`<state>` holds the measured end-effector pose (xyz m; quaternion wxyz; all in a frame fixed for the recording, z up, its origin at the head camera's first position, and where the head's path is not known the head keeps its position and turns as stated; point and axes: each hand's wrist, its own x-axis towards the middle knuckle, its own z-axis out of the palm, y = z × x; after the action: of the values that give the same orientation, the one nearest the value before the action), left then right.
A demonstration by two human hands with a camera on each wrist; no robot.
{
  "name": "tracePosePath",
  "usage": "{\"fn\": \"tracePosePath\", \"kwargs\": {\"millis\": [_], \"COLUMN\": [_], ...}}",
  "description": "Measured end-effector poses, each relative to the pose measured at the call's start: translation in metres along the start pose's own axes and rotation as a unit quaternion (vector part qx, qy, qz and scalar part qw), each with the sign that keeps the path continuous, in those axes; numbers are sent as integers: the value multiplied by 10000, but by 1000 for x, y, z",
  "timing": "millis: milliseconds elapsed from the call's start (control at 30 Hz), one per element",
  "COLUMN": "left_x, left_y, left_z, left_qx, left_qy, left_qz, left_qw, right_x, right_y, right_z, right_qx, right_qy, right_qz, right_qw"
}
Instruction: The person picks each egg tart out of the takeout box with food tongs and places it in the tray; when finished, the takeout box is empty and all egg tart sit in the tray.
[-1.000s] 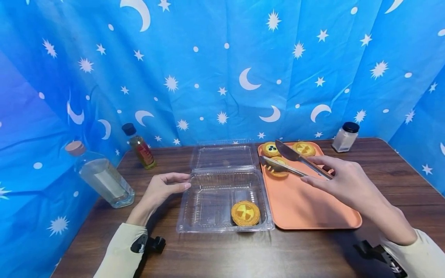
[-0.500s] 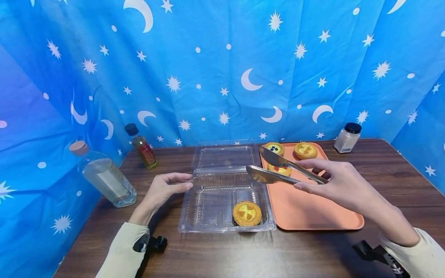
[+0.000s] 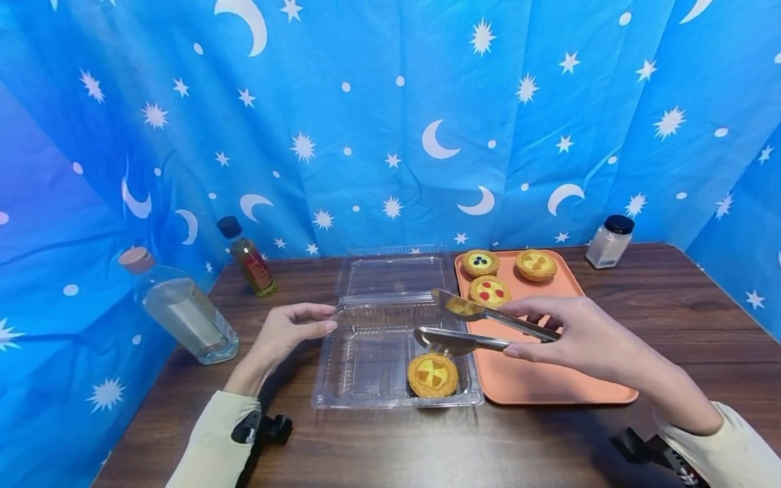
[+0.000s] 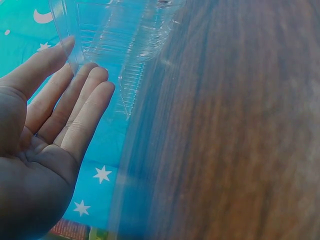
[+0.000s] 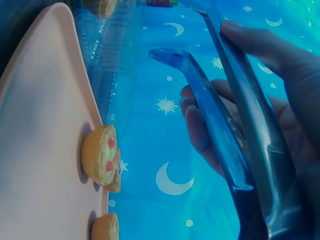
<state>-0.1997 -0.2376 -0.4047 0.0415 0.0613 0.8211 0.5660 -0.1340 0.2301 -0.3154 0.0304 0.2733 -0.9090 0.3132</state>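
My right hand (image 3: 579, 339) holds metal tongs (image 3: 518, 325), thumb on one arm and fingers on the other. The tongs' arms are spread, with nothing between their tips, above the right side of a clear plastic container (image 3: 366, 400). One egg tart (image 3: 432, 375) with yellow fruit pieces sits in the container's front right corner. At the left rim, my left hand (image 3: 283, 342) pinches the container's edge between thumb and fingers, also seen in the left wrist view. An orange tray (image 3: 549, 379) bears a red-topped tart (image 3: 490, 291), a blueberry-topped tart (image 3: 480, 263) and a yellow-topped tart (image 3: 536, 265).
The container's lid (image 3: 393, 274) lies folded back behind it. On the left stand a large clear bottle (image 3: 189, 315) and a small oil bottle (image 3: 253, 268). A black-lidded jar (image 3: 609, 242) is at the back right. A blue curtain (image 3: 366, 135) hangs behind the wooden table (image 3: 366, 447).
My right hand has moved the tongs left and toward me, from above the tarts on the tray to above the container. The left hand stays at the container's rim.
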Motion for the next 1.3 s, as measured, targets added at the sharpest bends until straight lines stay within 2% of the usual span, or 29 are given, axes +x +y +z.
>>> {"fn": "tracePosePath", "kwargs": {"millis": [133, 400, 633, 967, 1300], "left_x": [0, -2, 0, 2, 1], "left_y": [0, 0, 0, 0, -1], "left_z": [-1, 1, 1, 1, -1], "left_qx": [0, -39, -19, 107, 69], "left_qy": [-2, 40, 51, -1, -9], "left_qz": [24, -56, -23, -39, -81], "left_qw": [10000, 10000, 10000, 9999, 9999], "right_x": [2, 3, 4, 4, 6], "right_y": [-2, -4, -9, -19, -22], "right_z": [6, 19, 22, 28, 34], "right_qx": [103, -60, -10, -442, -422], "right_qy": [-288, -641, -977, -1000, -1063], "right_qz": [25, -384, -117, 101, 220], "right_qw": [9995, 9972, 9951, 9939, 9932]}}
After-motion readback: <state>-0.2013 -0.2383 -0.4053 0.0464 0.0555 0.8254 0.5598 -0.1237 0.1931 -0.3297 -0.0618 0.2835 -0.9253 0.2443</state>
